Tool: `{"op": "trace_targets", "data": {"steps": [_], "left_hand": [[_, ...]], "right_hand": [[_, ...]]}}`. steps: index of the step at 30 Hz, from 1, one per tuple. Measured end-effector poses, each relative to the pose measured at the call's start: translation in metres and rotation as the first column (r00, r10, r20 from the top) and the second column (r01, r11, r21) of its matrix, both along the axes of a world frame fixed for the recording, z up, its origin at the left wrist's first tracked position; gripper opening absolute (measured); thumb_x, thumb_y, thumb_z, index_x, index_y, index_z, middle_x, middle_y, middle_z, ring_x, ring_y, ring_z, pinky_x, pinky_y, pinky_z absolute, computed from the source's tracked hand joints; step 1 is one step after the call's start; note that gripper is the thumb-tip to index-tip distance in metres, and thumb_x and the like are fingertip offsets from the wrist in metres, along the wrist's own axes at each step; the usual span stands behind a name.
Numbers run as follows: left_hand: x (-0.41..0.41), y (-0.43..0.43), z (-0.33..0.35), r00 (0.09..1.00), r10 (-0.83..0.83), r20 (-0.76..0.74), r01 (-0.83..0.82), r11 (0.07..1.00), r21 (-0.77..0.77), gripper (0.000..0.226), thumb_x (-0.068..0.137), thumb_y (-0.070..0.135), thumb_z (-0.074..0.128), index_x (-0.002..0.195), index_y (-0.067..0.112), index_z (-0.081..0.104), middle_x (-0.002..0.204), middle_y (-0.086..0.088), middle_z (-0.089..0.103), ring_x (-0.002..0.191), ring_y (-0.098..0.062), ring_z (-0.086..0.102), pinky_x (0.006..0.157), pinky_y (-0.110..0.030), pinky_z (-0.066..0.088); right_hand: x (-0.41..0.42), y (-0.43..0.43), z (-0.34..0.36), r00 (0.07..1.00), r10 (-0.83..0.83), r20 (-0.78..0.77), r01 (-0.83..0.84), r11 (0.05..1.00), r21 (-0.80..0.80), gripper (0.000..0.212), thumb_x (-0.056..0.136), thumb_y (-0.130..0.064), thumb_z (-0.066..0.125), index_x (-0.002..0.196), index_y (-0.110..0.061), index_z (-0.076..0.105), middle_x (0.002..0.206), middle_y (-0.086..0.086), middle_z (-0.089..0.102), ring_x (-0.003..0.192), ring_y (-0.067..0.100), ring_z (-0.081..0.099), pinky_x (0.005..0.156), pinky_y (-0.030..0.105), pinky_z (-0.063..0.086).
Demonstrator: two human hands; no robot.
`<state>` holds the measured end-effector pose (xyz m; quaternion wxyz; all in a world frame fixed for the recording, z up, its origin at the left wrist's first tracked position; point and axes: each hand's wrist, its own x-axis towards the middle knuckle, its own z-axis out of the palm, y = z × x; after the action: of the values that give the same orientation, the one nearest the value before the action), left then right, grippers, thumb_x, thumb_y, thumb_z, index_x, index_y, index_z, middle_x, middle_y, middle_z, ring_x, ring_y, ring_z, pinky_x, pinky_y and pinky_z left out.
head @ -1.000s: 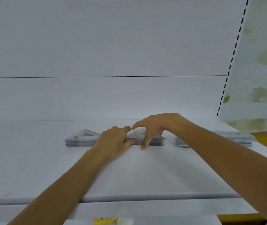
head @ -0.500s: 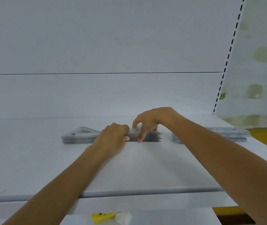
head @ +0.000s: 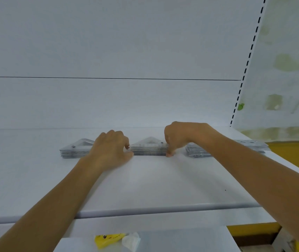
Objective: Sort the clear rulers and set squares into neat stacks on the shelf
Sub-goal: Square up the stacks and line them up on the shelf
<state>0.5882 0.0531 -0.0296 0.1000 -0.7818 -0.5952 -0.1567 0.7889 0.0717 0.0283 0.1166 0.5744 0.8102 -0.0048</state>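
A white shelf (head: 145, 182) holds three piles of clear plastic drawing tools in a row near the back. The middle stack of set squares (head: 149, 147) sits between the two hands. You can see its pointy triangle top poking up between them.

The left hand (head: 111, 149) is at the left end of this middle stack. Its fingers are curled and its thumb reaches along the shelf to the bottom front corner of the pile. The fingertips touch the left edge of the stack. It looks like a loose curl pressed against the end, but I cannot tell if it really pinches anything.

The right hand (head: 178, 136) is at the right end of the same stack. Its fingers point down and press on the right edge, with one fingertip touching the shelf at the front corner. It is bunched up, not spread flat. So the pile is squeezed from both ends, one hand on each side.

Behind the left hand lies the left stack of set squares (head: 75, 150), partly hidden by the hand. Behind the right forearm lies the stack of rulers (head: 248, 145), long and flat, near the right end of the shelf.

Down below, on a lower ledge, there is a small yellow packet (head: 108, 240) just beside a bit of white wrapping (head: 130, 240).
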Motion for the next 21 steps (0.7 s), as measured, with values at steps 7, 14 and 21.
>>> {"op": "trace_targets", "data": {"steps": [7, 14, 21], "left_hand": [[-0.0017, 0.0012, -0.0003, 0.994, -0.026, 0.102, 0.029, 0.999, -0.029, 0.021, 0.087, 0.036, 0.06, 0.095, 0.016, 0.064, 0.11, 0.006, 0.059, 0.102, -0.018, 0.052, 0.079, -0.026, 0.032], [-0.0015, 0.0001, -0.0015, 0.991, -0.025, 0.132, 0.028, 0.999, -0.02, 0.021, 0.084, 0.038, 0.062, 0.088, 0.017, 0.063, 0.105, 0.007, 0.063, 0.1, -0.017, 0.055, 0.078, -0.027, 0.037], [0.001, -0.0001, -0.0034, 0.978, -0.015, 0.207, 0.018, 1.0, -0.015, 0.04, 0.075, 0.058, 0.061, 0.077, 0.019, 0.063, 0.101, 0.008, 0.059, 0.094, -0.014, 0.054, 0.075, -0.028, 0.037]], "right_hand": [[0.0027, -0.0075, -0.0029, 0.993, 0.014, -0.118, -0.012, 1.0, 0.017, 0.036, 0.075, -0.031, 0.074, 0.091, -0.001, 0.066, 0.086, 0.009, 0.062, 0.07, 0.021, 0.052, 0.057, 0.025, 0.039], [0.0014, -0.0041, 0.002, 0.996, 0.01, -0.091, -0.01, 1.0, -0.004, 0.033, 0.073, -0.032, 0.075, 0.086, -0.002, 0.069, 0.071, 0.0, 0.06, 0.063, 0.015, 0.052, 0.052, 0.022, 0.038], [0.0003, -0.0001, 0.0016, 0.997, 0.016, -0.071, -0.017, 1.0, -0.021, 0.032, 0.072, -0.032, 0.076, 0.085, -0.003, 0.069, 0.077, 0.002, 0.064, 0.071, 0.016, 0.056, 0.053, 0.021, 0.039]]}}
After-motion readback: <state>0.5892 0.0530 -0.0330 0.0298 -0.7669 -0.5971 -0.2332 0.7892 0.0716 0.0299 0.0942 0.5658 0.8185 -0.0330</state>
